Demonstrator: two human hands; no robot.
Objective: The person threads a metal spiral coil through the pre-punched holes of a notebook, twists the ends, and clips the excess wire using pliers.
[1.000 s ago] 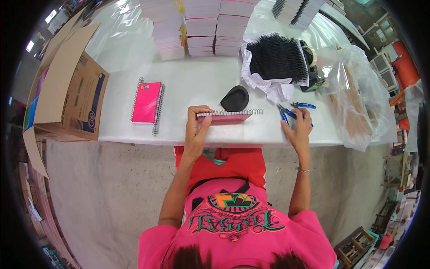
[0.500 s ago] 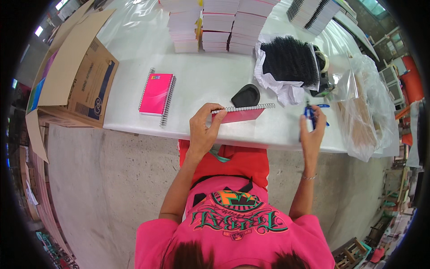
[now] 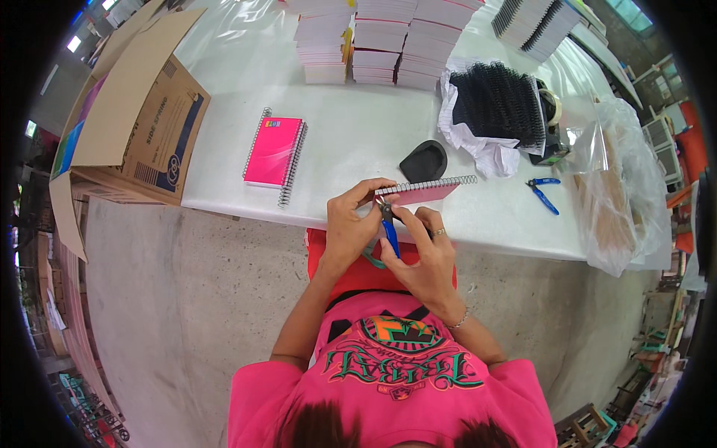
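Note:
My left hand (image 3: 351, 224) grips the near left corner of a pink spiral notebook (image 3: 422, 193) at the front edge of the white table (image 3: 358, 142). My right hand (image 3: 426, 250) holds blue-handled pliers (image 3: 388, 228), their jaws at the left end of the notebook's wire coil. A second pair of blue pliers (image 3: 544, 193) lies on the table to the right. Another pink spiral notebook (image 3: 274, 151) lies flat to the left.
A black oval object (image 3: 423, 160) sits just behind the held notebook. Black wire coils (image 3: 499, 104) rest on white paper; stacks of paper blocks (image 3: 373, 37) stand at the back. An open cardboard box (image 3: 134, 127) is at the left, a clear plastic bag (image 3: 620, 194) at the right.
My right hand came in from the table's right side with the blue pliers to the notebook's left end. The notebook is now pulled toward the front edge.

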